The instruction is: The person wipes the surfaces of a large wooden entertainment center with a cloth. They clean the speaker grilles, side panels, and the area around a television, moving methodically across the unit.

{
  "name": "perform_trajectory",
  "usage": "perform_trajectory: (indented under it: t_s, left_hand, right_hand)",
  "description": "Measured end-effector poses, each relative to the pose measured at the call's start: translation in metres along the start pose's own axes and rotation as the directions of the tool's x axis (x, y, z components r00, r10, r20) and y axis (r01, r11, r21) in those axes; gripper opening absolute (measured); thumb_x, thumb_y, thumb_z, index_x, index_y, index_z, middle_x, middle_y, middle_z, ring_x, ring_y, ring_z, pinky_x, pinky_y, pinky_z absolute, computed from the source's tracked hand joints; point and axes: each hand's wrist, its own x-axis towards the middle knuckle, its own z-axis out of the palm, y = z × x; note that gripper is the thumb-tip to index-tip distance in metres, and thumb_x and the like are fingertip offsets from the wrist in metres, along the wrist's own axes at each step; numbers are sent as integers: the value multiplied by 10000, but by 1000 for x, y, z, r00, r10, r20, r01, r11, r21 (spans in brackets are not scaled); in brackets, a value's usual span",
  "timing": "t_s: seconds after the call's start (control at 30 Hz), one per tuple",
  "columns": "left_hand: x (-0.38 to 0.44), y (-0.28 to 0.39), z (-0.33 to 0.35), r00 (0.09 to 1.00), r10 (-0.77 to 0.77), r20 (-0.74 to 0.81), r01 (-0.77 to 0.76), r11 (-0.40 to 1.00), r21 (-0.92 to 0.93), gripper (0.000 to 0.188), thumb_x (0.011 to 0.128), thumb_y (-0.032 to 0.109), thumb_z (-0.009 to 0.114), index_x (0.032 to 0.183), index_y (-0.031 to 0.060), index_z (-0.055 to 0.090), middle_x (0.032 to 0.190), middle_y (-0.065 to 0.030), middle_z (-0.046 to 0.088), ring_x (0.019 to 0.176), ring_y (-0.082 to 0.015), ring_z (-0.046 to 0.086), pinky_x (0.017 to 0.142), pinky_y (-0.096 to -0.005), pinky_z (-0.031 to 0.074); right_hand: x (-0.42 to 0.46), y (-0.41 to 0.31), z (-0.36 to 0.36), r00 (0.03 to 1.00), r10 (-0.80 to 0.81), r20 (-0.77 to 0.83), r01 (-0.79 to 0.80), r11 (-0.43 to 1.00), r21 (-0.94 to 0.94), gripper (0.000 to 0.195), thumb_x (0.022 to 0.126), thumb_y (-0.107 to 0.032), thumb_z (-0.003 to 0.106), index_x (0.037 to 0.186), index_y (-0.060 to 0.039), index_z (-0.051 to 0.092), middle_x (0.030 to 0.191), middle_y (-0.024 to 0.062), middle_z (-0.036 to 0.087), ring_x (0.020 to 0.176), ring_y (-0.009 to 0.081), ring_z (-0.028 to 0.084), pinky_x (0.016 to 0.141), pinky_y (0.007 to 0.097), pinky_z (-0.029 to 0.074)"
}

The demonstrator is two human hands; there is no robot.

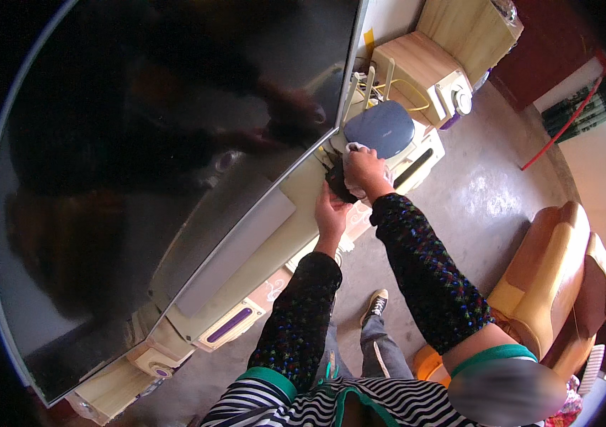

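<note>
My left hand [331, 212] grips a small black box [339, 181] with cables at its back, just above the TV cabinet top [260, 229]. Bunched in my right hand [365, 169] is a whitish cloth [355, 187], held against or right beside the black box; my fingers hide the exact contact. Beyond my right hand lies a dark blue-grey rounded device [380, 128], with pale antennas [369, 85] standing behind it.
A large flat-screen television [175, 160] fills the left side, its edge close to my left hand. A wooden speaker [420, 69] and yellow cable [409, 88] are at the cabinet's far end. A brown and yellow sofa [543, 267] and an orange bucket [431, 365] are at right.
</note>
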Motion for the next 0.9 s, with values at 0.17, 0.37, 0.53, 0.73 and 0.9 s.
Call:
perform_trajectory:
  t_s: [0.17, 0.37, 0.53, 0.73, 0.9]
  left_hand:
    - [10, -18, -20, 985, -151, -80, 96, 876, -472, 617, 803, 198, 605, 1322, 23, 320, 949, -98, 582, 793, -184, 593, 672, -277, 471]
    - [-6, 11, 0, 1000, -9, -4, 9, 998, -67, 692, 719, 25, 634, 1332, 25, 314, 876, -76, 538, 748, -161, 566, 664, -281, 471]
    - [4, -24, -8, 994, 90, 67, -84, 993, -81, 738, 736, -85, 559, 1376, 38, 213, 954, -90, 561, 791, -139, 570, 702, -239, 486]
    - [3, -3, -32, 966, -152, 208, 217, 916, -338, 536, 840, 13, 487, 1343, 52, 306, 1084, -148, 557, 981, -215, 546, 838, -319, 448]
    - [-80, 2, -85, 962, -209, -176, 223, 973, 64, 350, 805, 5, 541, 1151, 8, 490, 1018, -135, 586, 939, -227, 580, 811, -307, 460]
  right_hand:
    - [-45, -23, 15, 897, -376, 234, 340, 923, 182, 292, 771, -244, 526, 1006, -93, 611, 993, 172, 597, 908, 371, 574, 802, 437, 468]
    - [-19, 63, 32, 942, -336, -3, 300, 839, 454, 216, 788, -200, 527, 909, -77, 658, 838, 183, 630, 752, 286, 619, 701, 361, 468]
    - [-13, 26, 26, 974, 5, -225, 47, 973, 224, 284, 785, -213, 506, 1050, -214, 608, 956, 129, 557, 887, 345, 536, 730, 438, 468]
    - [-101, -21, 66, 943, -147, -298, 272, 857, 437, 265, 766, -175, 527, 1010, -195, 629, 960, 122, 578, 913, 336, 538, 770, 446, 442]
    - [-133, -11, 73, 972, -133, 192, -153, 259, 954, 336, 794, -94, 548, 1103, 38, 574, 940, 82, 630, 840, 134, 560, 775, 274, 452]
